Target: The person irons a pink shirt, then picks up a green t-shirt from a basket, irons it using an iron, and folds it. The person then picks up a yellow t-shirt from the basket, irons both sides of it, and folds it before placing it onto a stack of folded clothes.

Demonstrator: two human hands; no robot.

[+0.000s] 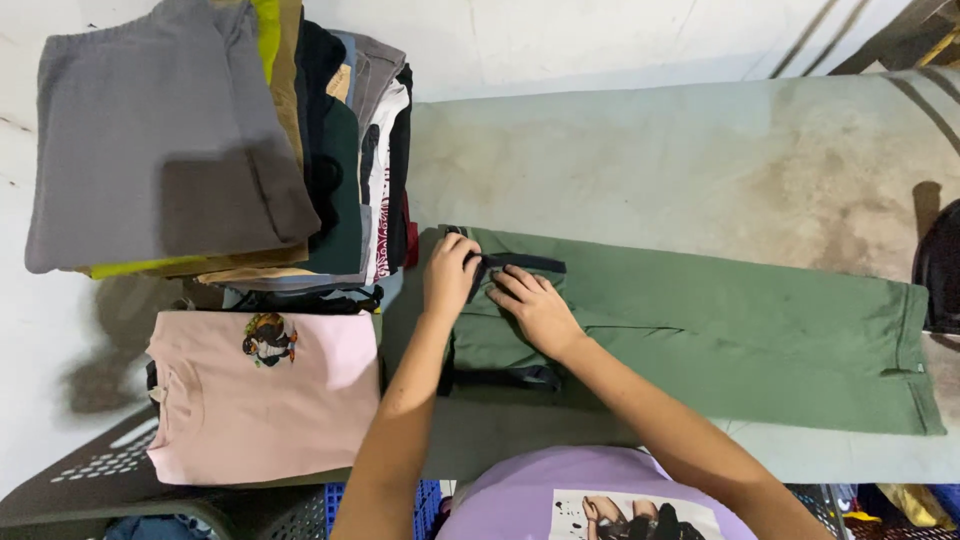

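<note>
A tall stack of folded garments topped by a grey sweatshirt [150,140] is sitting left of the stained pale-green table [700,160]; a folded pink printed T-shirt [265,395] is lying over a dark plastic crate [90,480].

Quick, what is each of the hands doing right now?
Left hand: fingers curled, pinching the dark strap on the green trousers.
Right hand: open, pressed flat on the trousers beside the strap.
</note>
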